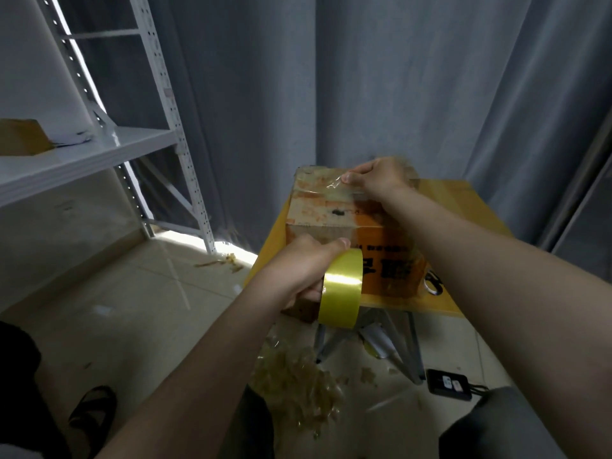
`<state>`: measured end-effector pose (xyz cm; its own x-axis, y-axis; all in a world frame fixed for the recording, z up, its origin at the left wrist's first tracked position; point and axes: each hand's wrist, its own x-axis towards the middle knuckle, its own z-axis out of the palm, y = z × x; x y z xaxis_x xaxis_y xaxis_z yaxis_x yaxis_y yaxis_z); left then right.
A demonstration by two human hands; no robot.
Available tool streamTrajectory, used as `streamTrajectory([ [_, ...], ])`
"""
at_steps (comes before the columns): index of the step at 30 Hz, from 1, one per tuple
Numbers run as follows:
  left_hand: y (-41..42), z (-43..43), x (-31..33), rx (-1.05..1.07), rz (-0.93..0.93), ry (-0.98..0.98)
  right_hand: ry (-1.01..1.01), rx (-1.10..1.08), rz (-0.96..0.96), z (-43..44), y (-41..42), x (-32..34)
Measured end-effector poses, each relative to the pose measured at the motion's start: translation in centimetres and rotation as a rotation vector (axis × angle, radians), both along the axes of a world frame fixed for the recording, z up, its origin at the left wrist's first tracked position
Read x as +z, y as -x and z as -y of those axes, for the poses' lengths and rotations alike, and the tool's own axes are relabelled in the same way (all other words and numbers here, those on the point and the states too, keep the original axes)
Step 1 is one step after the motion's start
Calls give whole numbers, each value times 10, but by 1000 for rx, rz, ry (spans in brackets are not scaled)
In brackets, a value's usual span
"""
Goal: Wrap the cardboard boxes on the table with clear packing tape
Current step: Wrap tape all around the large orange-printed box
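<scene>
A cardboard box [331,213] with orange and black print is standing at the left front corner of a small yellow-topped table [463,200]. Patches of glossy film are already lying across its top face. The left hand [304,273] is gripping a roll of yellowish clear packing tape [341,289], with the fingers curled round the roll and the thumb lying over its upper rim. It is holding the roll against the box's near face. The right hand [377,180] is reaching over the box's top far edge, pinching a loose end of clear tape [332,183] between thumb and fingers. Whether that strip is running unbroken back to the roll cannot be told. A small ring-shaped item [433,283] is lying on the table just right of the box, too blurred to identify. A heap of crumpled tape scraps [294,382] is lying on the tiled floor below the table. A black device [448,384] with cables is sitting near the table leg. A white metal shelving rack [99,150] is standing at left, carrying a brown box [20,137]. A grey curtain [397,77] is hanging behind.
</scene>
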<state>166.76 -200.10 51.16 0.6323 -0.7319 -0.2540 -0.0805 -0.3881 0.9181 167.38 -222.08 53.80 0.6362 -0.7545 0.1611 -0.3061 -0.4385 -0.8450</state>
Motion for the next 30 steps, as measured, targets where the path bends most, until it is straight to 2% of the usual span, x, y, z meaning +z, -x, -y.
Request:
streamTrajectory([
  [5,-4,6,-11,-2,42,-20,390,-26,-266,2,-2,-14],
  [8,-3,7,-16,19,19,6,621,-88,-495,1,3,-9],
  [11,-4,8,-22,50,11,35,705,-37,-515,-4,8,-1],
  [13,-5,11,-25,69,20,48,657,145,-394,-19,7,4],
  [15,-6,13,-28,83,16,60,543,333,-362,-43,6,6],
  [18,-8,15,-31,68,4,73,462,490,-547,-69,5,-5],
  [20,-10,15,-32,50,2,74,483,487,-664,-68,-2,-13],
  [23,-12,15,-32,35,-9,74,465,430,-738,-61,-19,-14],
  [30,-12,10,-32,1,-41,93,457,263,-786,-47,-41,-14],
])
